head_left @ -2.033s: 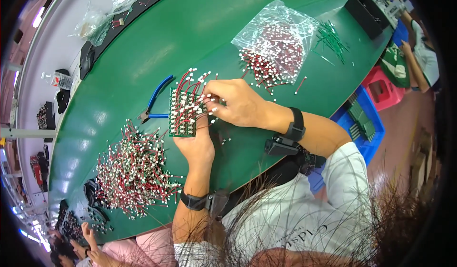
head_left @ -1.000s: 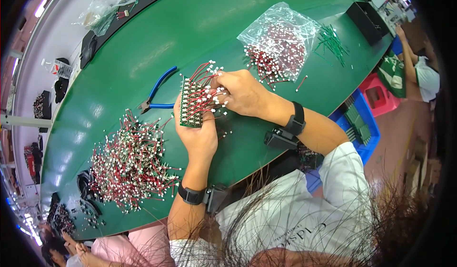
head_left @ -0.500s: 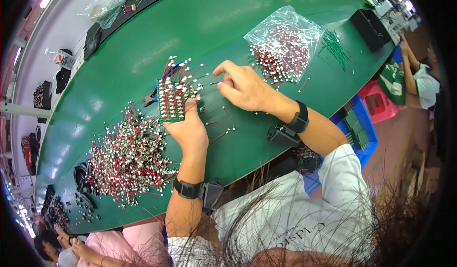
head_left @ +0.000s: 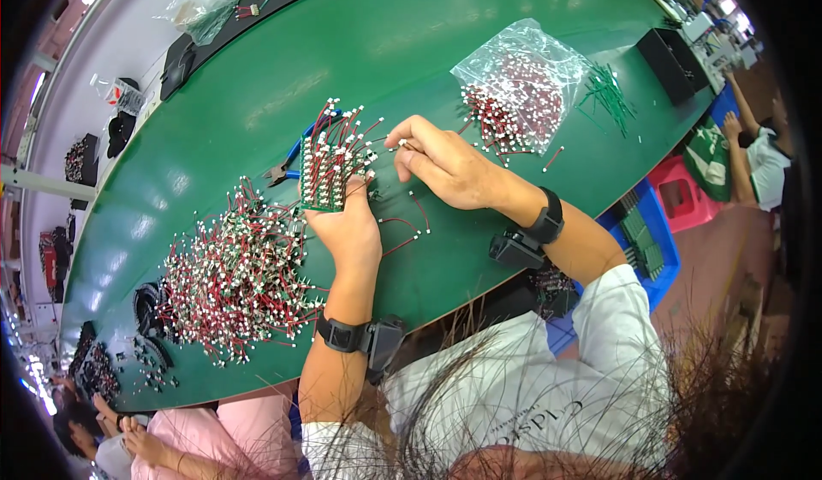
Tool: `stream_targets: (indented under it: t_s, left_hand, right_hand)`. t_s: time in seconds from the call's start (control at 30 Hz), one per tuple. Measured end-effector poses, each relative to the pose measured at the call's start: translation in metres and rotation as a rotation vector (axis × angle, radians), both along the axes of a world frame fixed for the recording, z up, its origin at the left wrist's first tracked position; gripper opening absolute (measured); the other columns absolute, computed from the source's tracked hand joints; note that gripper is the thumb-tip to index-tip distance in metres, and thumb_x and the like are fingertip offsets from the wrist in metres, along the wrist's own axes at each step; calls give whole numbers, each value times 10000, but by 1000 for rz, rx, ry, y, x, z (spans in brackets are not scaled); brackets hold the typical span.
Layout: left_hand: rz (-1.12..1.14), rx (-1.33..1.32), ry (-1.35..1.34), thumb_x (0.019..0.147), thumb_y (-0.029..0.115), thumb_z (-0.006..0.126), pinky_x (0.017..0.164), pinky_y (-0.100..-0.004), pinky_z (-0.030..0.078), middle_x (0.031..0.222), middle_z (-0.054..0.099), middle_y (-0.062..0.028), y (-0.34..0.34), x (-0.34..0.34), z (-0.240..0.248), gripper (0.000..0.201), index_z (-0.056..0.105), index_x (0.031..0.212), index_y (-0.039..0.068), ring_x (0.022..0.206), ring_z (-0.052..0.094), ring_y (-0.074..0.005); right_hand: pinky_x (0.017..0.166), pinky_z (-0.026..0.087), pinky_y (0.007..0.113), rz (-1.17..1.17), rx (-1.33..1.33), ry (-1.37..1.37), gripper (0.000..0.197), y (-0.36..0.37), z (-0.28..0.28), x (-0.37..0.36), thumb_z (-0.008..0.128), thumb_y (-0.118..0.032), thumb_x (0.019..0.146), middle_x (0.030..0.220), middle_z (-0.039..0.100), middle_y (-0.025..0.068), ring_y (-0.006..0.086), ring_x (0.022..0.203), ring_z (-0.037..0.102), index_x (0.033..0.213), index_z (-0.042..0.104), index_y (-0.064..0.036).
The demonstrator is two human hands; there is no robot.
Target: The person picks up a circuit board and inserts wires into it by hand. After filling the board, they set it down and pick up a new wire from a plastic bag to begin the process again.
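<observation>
My left hand (head_left: 349, 227) is closed on a green circuit board (head_left: 324, 180) held upright, with rows of white connectors and red wires sticking out of its top and right side. My right hand (head_left: 454, 167) is beside it, thumb and fingers pinched around a small white connector end (head_left: 402, 143) of a wire lead. Whether that lead joins the board is too fine to tell. Just left of the board lie cutting pliers (head_left: 281, 173) with blue handles, partly hidden by it. Two loose red wire leads (head_left: 419, 210) rest on the table below my right hand.
A large heap of wired connector pieces (head_left: 235, 283) covers the green table (head_left: 385, 43) at left. Far right are a clear bag of red wire leads (head_left: 522, 86), green strips (head_left: 608, 99) and a black bin (head_left: 672, 65). A blue crate (head_left: 666, 279) stands beside the table.
My right fingers have closed from a looser curl into a pinch. The board has turned a little and sits slightly further right in view; more of the pliers' blue handles shows.
</observation>
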State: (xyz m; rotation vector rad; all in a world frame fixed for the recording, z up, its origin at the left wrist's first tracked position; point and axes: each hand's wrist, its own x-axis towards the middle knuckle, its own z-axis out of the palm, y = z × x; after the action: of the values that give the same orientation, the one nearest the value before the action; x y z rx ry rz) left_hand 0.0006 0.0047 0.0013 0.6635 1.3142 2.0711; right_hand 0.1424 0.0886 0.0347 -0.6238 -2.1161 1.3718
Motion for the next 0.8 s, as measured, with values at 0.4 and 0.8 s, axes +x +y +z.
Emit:
stream_targets:
  t_s: [0.4, 0.8]
  left_hand:
    - [-69, 15, 12, 845, -88, 612, 724, -280, 549, 950, 629, -75, 0, -1, -4, 317, 477, 1119, -2, 796, 647, -150]
    - [-221, 15, 64, 843, -75, 638, 840, -284, 512, 1076, 619, -73, -1, 7, -12, 391, 481, 1194, -7, 951, 616, -141]
  right_hand:
    - [742, 475, 320, 77, -67, 51, 124, -4, 2, -1, 456, -99, 982, 834, 662, 93, 164, 807, 619, 1059, 446, -2]
    - [588, 493, 366, -82, 239, 67, 85, -6, -14, -9, 593, -25, 855, 790, 660, 187, 334, 716, 674, 909, 548, 22]
